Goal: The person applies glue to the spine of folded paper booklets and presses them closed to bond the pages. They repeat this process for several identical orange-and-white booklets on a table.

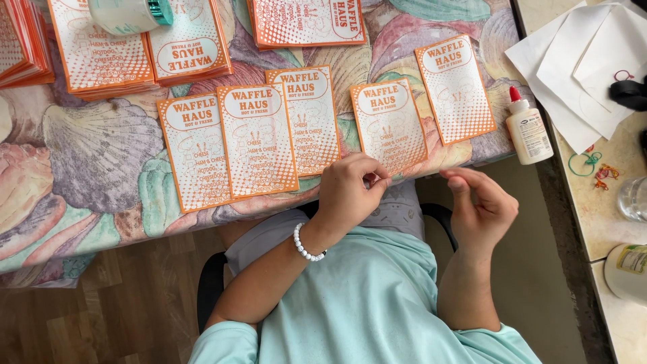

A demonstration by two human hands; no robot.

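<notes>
Left grip (350,189) pinched on an orange card's (389,125) lower edge, wrist bent; right hand (480,205) loosely curled, empty.

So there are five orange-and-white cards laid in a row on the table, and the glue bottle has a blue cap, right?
Not quite. The glue bottle has a red cap, not blue. The head view shows it standing at the right end of the five orange-and-white cards laid in a row on the table.
</notes>
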